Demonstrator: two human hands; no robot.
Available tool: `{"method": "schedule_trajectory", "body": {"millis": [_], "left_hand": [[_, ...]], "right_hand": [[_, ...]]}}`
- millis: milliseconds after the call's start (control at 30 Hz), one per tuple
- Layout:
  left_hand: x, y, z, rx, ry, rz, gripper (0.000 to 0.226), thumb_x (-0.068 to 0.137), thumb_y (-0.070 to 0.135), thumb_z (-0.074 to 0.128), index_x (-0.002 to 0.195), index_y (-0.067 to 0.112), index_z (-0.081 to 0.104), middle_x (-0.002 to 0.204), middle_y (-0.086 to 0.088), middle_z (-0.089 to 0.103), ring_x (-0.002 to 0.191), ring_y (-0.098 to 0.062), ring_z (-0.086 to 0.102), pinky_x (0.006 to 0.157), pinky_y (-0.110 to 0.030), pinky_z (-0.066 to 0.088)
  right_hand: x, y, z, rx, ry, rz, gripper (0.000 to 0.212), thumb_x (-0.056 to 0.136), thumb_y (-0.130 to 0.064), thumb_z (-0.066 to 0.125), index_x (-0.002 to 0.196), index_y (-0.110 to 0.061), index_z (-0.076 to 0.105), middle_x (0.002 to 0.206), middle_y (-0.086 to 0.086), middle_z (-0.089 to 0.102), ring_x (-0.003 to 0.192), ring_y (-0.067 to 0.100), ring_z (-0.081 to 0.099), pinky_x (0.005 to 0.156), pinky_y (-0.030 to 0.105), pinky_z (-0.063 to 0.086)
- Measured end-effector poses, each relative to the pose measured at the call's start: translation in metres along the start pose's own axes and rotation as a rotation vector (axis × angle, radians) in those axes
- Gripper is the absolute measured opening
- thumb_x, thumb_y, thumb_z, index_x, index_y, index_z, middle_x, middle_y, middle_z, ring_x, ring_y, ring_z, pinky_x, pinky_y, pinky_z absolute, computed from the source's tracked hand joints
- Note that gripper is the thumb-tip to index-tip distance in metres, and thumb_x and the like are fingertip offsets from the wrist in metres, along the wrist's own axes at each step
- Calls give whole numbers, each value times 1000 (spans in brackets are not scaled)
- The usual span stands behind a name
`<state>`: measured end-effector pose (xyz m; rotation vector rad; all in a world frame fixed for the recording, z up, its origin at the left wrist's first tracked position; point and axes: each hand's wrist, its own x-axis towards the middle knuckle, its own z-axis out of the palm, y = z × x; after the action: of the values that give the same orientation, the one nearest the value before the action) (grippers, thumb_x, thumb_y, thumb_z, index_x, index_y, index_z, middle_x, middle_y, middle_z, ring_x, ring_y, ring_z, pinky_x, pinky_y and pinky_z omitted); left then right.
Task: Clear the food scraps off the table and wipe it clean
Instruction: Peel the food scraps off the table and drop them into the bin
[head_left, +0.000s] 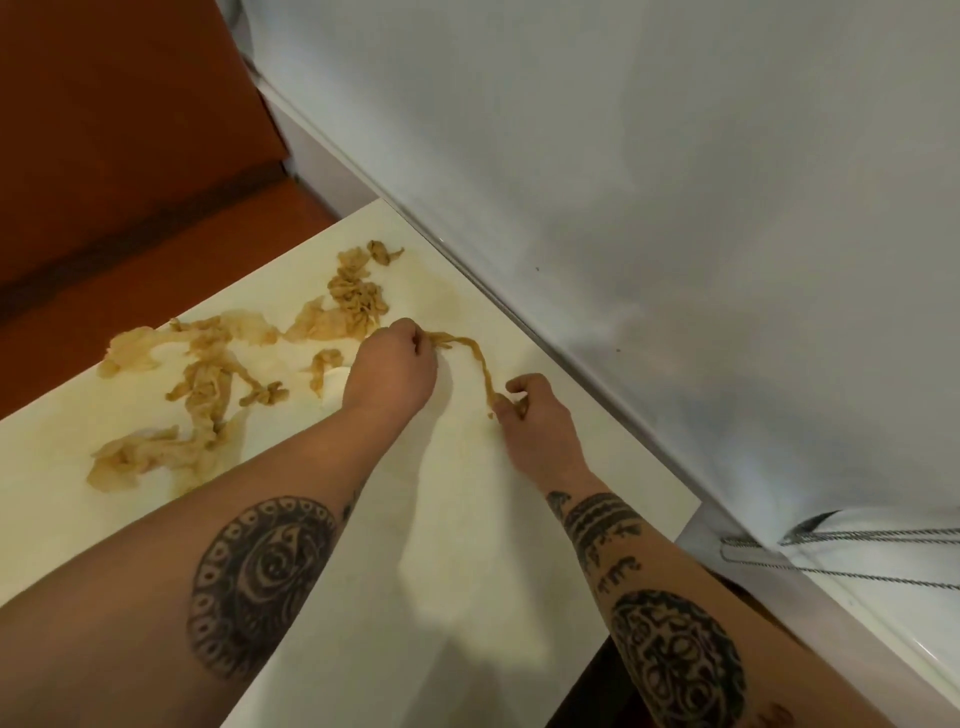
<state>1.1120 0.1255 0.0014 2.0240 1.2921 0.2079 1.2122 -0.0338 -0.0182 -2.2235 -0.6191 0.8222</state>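
Observation:
A cream table (457, 519) carries several tan, wet-looking food scraps. One long twisted strip (475, 358) stretches between my two hands. My left hand (392, 369) pinches its far end with curled fingers. My right hand (530, 415) grips its near end close to the wall edge. More scraps lie beyond: a crinkled clump (358, 299) near the far corner, a pale sheet (145, 348) at the left edge, a knotted tangle (213, 384) in the middle and a flat piece (135, 460) nearer me. Yellowish stains surround them.
A glossy white wall panel (675, 208) runs along the table's right side. Reddish-brown floor (104, 156) lies beyond the far and left edges. A white appliance with a wire rack (831, 556) stands at the lower right.

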Motion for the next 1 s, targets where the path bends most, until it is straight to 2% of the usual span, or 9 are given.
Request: {"method": "schedule_trajectory", "body": {"millis": [100, 167, 267, 433, 600, 800, 867, 933, 1000], "left_hand": [[14, -11, 1, 239, -50, 97, 32, 102, 27, 53, 130, 13, 61, 118, -15, 62, 102, -35, 61, 73, -41, 54], [22, -14, 0, 356, -98, 116, 43, 100, 28, 56, 142, 20, 53, 126, -16, 57, 115, -37, 56, 82, -46, 55], [31, -10, 0, 491, -170, 130, 51, 98, 38, 61, 147, 29, 46, 124, -13, 56, 119, -36, 53, 83, -46, 55], [28, -6, 8, 463, -164, 127, 27, 101, 33, 54, 123, 24, 67, 105, -8, 61, 101, -32, 60, 72, -41, 54], [13, -5, 18, 479, -149, 211, 33, 102, 38, 47, 111, 13, 66, 104, -10, 59, 102, -32, 60, 70, -35, 42], [6, -2, 19, 685, -139, 280, 20, 105, 28, 47, 111, 16, 62, 92, -3, 51, 88, -25, 50, 67, -36, 38], [2, 0, 20, 674, -129, 309, 21, 105, 28, 46, 111, 15, 62, 99, -6, 56, 94, -27, 55, 70, -37, 38], [-4, 4, 19, 517, -89, 321, 24, 105, 30, 46, 106, 11, 60, 99, -7, 57, 96, -30, 58, 70, -37, 40], [-15, 12, 14, 244, -54, 261, 27, 104, 30, 44, 94, 9, 58, 89, -3, 56, 84, -28, 57, 66, -36, 39]], "right_hand": [[6, -4, 7, -234, -93, -54, 44, 96, -47, 64, 129, -24, 48, 100, -5, 59, 91, 21, 60, 82, 34, 49], [8, -4, 11, -337, -110, -89, 43, 96, -46, 64, 128, -24, 49, 107, -2, 61, 96, 23, 61, 84, 36, 49], [8, 0, 14, -385, -47, -126, 34, 101, -44, 57, 127, -23, 55, 108, -2, 64, 96, 22, 62, 86, 37, 51], [11, 6, 18, -366, 33, -131, 19, 103, -42, 53, 99, -24, 59, 97, -7, 61, 84, 18, 61, 75, 32, 48], [14, 6, 21, -366, 35, -84, 23, 106, -41, 46, 91, -24, 48, 90, -6, 54, 80, 19, 55, 70, 32, 40], [1, 0, 17, -14, 14, 31, 26, 105, -41, 49, 88, -22, 54, 81, -6, 60, 73, 12, 55, 65, 30, 40], [-9, -3, 14, 139, 35, 51, 27, 106, -40, 47, 86, -22, 53, 78, -7, 57, 68, 9, 51, 63, 26, 40], [-17, -6, 10, 291, 62, 118, 28, 107, -40, 44, 91, -20, 56, 83, -6, 58, 69, 10, 50, 60, 25, 41], [-25, -9, 6, 454, 58, 236, 30, 107, -43, 43, 102, -18, 58, 95, -5, 63, 68, 12, 51, 53, 27, 41]]}}
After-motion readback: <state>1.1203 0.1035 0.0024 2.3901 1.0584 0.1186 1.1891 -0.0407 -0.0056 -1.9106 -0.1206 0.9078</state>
